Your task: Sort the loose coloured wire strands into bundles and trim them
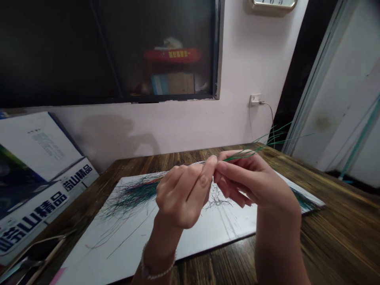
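Observation:
A small bunch of thin green wire-like strands (252, 152) runs out of my fingertips, its loose ends fanning up and to the right. My right hand (252, 174) pinches the bunch between thumb and forefinger, with the other fingers loosely curled. Against those fingertips, my left hand (184, 194) is closed at the near end of the strands, which its fingers hide. Below both hands lies a white board (124, 245). A loose heap of dark green and reddish strands (133, 194) spreads over its left part. Short dark snippets (218, 200) are scattered under my hands.
The board rests on a brown wooden table (344, 237). At the left stand boxes with printed lettering (44, 206), and a tool-like object (26, 263) lies in front. More green strands (303, 200) lie at the board's right end. A wall socket (254, 100) holds a plugged-in cable.

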Motion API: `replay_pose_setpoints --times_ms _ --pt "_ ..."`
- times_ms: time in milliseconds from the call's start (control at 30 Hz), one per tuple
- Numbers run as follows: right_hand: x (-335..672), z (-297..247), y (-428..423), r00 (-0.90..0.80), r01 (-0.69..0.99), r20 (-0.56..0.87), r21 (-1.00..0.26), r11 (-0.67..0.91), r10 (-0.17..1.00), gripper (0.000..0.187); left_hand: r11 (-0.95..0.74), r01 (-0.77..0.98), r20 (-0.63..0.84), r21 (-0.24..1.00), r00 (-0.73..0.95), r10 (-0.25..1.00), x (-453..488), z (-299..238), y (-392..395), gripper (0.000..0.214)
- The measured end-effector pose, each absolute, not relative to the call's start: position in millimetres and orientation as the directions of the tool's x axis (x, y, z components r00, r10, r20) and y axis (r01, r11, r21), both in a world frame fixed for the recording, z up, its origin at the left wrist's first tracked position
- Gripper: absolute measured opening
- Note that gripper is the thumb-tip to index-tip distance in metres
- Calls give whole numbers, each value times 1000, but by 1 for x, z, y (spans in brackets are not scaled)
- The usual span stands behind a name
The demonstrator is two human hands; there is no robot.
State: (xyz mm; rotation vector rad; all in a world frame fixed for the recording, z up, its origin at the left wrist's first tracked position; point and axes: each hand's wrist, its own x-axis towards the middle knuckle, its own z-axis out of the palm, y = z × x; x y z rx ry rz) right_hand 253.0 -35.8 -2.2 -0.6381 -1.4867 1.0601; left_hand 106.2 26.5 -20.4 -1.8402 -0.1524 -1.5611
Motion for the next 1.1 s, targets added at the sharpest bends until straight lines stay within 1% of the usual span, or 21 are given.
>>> replay_pose_setpoints --times_ms 167,267,367,500,633,733,833,900,967,1100 --pt "255 -3 -39 -189 -103 530 -848 519 827 17 -734 504 890 -455 278 -360 105 -18 25 27" --pt "257 -3 -41 -198 -66 538 -841 536 820 17 -747 481 888 -459 277 -368 105 -17 22 27" --pt "258 -4 -39 -199 -85 548 -836 543 813 14 -761 476 897 -442 264 -355 106 -17 21 26" --pt "260 -6 -35 -165 -148 578 -815 560 799 2 -751 496 900 -436 262 -349 107 -15 20 24" --pt "261 -6 -32 -64 -121 618 -784 609 783 13 -749 505 903 -429 255 -346 108 -15 18 21" --pt "261 -4 -29 -2 -67 686 -726 684 728 19 -761 514 918 -396 237 -318 109 -15 16 22" --pt "262 -4 -27 -1 9 784 -621 784 621 15 -775 509 927 -376 207 -314 110 -15 14 21" --pt "262 -4 -27 -4 80 822 -568 819 570 12 -779 501 926 -377 207 -315 111 -15 13 19" --pt "261 -4 -27 3 137 839 -540 830 545 12 -787 501 933 -360 217 -289 110 -14 11 18" --pt "259 -4 -27 13 200 853 -514 834 522 16 -811 496 943 -309 272 -193 108 -10 7 15"
